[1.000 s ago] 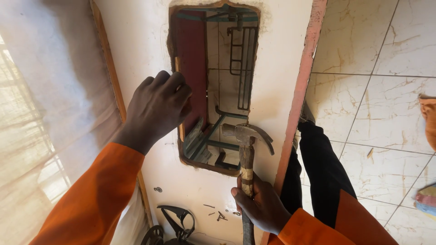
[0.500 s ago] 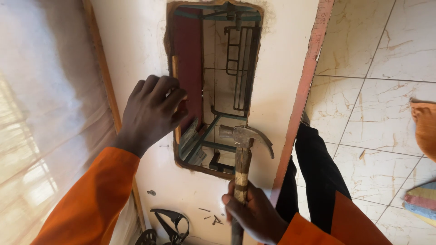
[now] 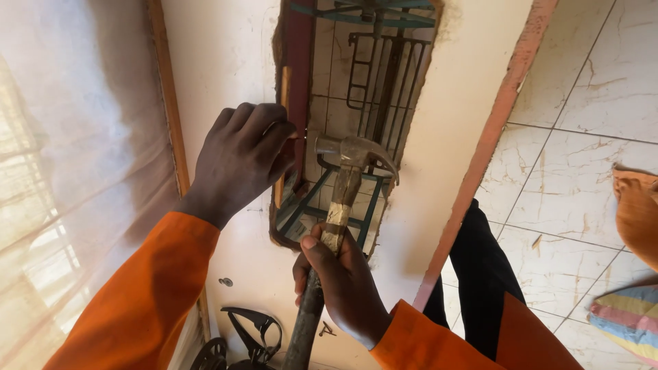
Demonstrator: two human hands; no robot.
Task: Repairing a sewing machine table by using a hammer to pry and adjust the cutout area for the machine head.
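The left hand [image 3: 243, 157] pinches something small, too tiny to identify, against the edge of the wall opening [image 3: 356, 116]. The right hand [image 3: 343, 284] is wrapped tight around the handle of the claw hammer [image 3: 346, 175], its face just beside those fingertips. Short, square taps would likely spare the fingers. Count: one hammer, two hands, one opening.

Head-worn view, close, facing downward
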